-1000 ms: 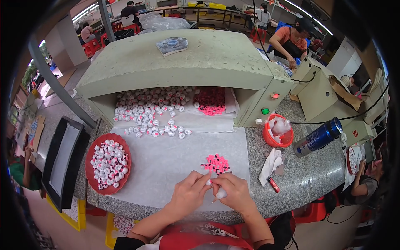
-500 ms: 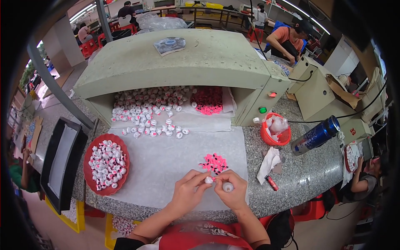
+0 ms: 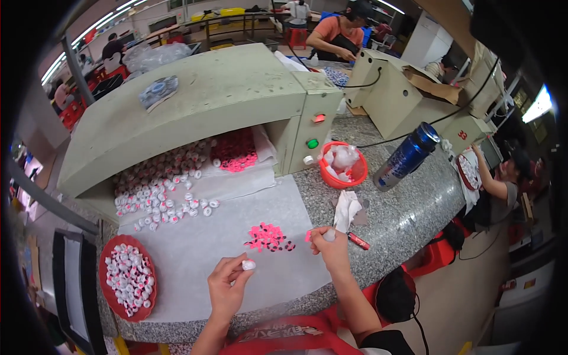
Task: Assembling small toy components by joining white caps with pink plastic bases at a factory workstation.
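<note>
My left hand (image 3: 226, 285) pinches a small round white piece (image 3: 248, 265) with a touch of pink at its top, just above the white sheet. Off to the right, my right hand (image 3: 335, 253) is closed around a small whitish, translucent bottle (image 3: 329, 235); a pink bit (image 3: 308, 236) shows at its fingertips. Between and beyond the hands lies a loose pile of small pink pieces with dark spots (image 3: 266, 237). A red scalloped bowl (image 3: 152, 284) full of white-and-pink pieces stands at the left.
A pale green machine (image 3: 195, 89) with an open front holds many white pieces (image 3: 165, 198) and a pink heap (image 3: 235, 151). Rightward are an orange-red basket (image 3: 342, 184), blue bottle (image 3: 408, 155), crumpled tissue (image 3: 348, 210) and red tube (image 3: 358, 241). A co-worker (image 3: 340, 35) sits beyond.
My hands have drawn apart; the white piece stays in the left, the whitish bottle in the right. The whole view has swung to the right.
</note>
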The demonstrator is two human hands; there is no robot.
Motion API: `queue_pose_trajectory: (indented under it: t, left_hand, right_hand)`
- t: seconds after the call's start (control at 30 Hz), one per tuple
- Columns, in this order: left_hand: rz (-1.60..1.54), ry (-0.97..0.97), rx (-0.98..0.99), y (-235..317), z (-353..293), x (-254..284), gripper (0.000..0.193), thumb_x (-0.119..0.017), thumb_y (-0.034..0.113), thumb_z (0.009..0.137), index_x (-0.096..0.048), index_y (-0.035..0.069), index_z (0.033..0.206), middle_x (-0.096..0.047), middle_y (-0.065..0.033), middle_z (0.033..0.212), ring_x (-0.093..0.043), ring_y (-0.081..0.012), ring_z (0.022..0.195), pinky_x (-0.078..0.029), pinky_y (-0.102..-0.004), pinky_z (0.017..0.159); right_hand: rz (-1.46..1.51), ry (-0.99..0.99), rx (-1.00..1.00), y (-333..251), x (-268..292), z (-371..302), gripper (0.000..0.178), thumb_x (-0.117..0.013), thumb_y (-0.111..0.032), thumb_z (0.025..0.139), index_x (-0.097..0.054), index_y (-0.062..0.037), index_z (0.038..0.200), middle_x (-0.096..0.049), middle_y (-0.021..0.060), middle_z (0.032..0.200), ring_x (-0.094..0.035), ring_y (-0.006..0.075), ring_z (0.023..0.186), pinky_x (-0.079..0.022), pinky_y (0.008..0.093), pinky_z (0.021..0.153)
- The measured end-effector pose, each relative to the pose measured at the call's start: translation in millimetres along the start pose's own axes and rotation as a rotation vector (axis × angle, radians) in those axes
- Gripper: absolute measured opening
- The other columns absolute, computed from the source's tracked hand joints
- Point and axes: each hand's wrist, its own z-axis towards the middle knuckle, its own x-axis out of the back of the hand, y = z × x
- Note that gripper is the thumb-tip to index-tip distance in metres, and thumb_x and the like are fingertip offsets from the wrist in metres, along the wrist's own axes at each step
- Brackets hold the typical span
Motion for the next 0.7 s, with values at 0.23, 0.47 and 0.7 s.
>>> queue_pose_trajectory:
  t: [0.23, 0.47, 0.7]
  left_hand:
    - [-0.038, -0.022, 0.023, -7, 5, -6, 0.029, -0.057, -0.011, 0.075, -0.057, -0.004, 0.103, -0.054, -0.0058, 0.091, -0.058, -0.0113, 0.081, -0.047, -0.0195, 0.070]
    - [-0.046, -0.035, 0.014, -11, 6, -7, 0.030, -0.058, -0.012, 0.074, -0.057, -0.004, 0.104, -0.054, -0.0055, 0.090, -0.058, -0.0112, 0.081, -0.047, -0.0196, 0.071]
    - [-0.052, -0.027, 0.046, -13, 12, -10, 0.031, -0.057, -0.012, 0.074, -0.057, -0.004, 0.105, -0.054, -0.0051, 0.090, -0.058, -0.0116, 0.081, -0.047, -0.0204, 0.072]
  right_hand:
    - [-0.129, 0.348, -0.045, 25, 77, 41, 0.009, -0.057, -0.010, 0.077, -0.061, -0.0012, 0.078, -0.056, 0.0026, 0.059, -0.051, 0.0077, 0.047, -0.041, 0.0204, 0.041]
    - [-0.019, 0.393, -0.120, 20, 95, 47, 0.011, -0.057, -0.012, 0.075, -0.061, -0.0029, 0.079, -0.055, 0.0019, 0.058, -0.049, 0.0074, 0.043, -0.040, 0.0202, 0.039]
    - [-0.061, 0.316, -0.093, 15, 98, 54, 0.009, -0.058, -0.011, 0.074, -0.062, -0.0022, 0.076, -0.055, 0.0019, 0.057, -0.049, 0.0073, 0.044, -0.040, 0.0203, 0.041]
